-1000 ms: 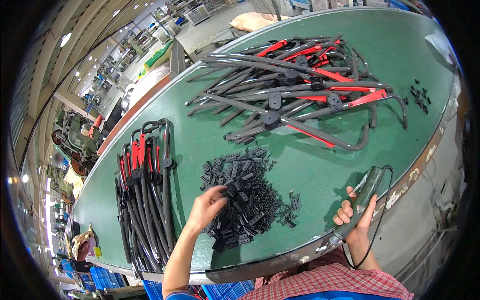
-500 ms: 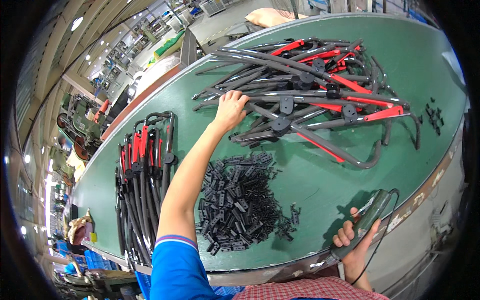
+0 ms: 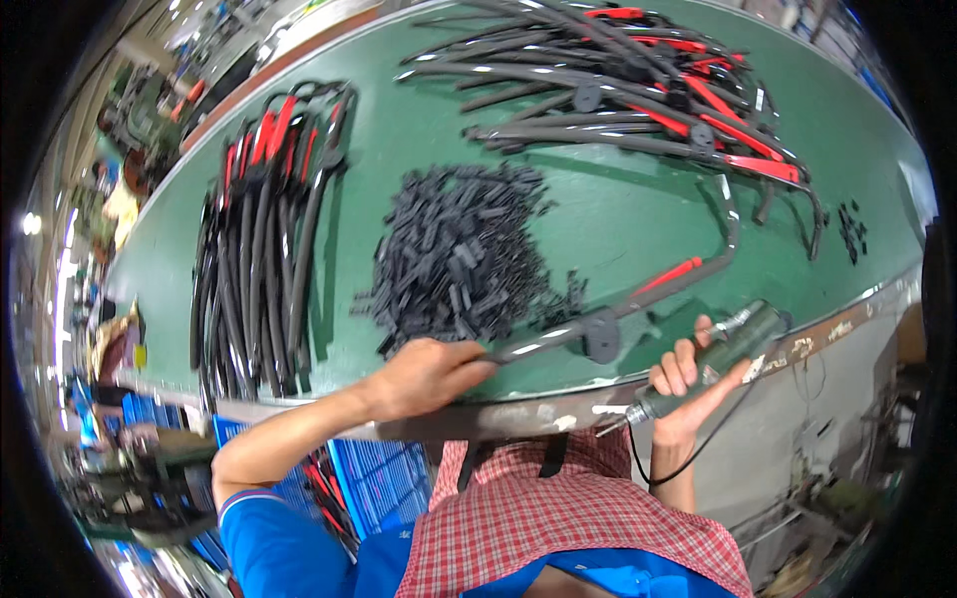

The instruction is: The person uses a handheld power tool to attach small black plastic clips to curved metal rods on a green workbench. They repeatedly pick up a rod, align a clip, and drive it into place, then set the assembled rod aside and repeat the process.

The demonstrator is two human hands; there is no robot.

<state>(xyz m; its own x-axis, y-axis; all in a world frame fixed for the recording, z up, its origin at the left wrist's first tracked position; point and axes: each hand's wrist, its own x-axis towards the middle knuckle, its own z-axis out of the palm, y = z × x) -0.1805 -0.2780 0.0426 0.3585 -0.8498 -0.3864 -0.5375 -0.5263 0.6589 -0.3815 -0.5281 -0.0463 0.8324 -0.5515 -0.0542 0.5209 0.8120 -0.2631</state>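
Observation:
My left hand (image 3: 424,379) is closed around the end of a bent dark metal tube (image 3: 648,293). This tube has a red strip, a round black disc on its side and a curved far end, and it lies across the table's near part. In my right hand (image 3: 688,384) is a dark green electric screwdriver (image 3: 726,354), its bit pointing down and left past the table edge. Just beyond my left hand is a heap of small black plastic pieces (image 3: 449,259) with small dark screws along its right side.
More tubes with red parts (image 3: 638,110) are piled at the back of the green table (image 3: 638,214). A bundle of similar tubes (image 3: 264,249) lies at the left. A few black bits (image 3: 852,234) sit at the right. Blue crates (image 3: 379,488) stand below the table edge.
My left hand has drawn one tube from the back pile toward me, near the table's front edge. My right hand still grips the screwdriver. The view has tipped downward.

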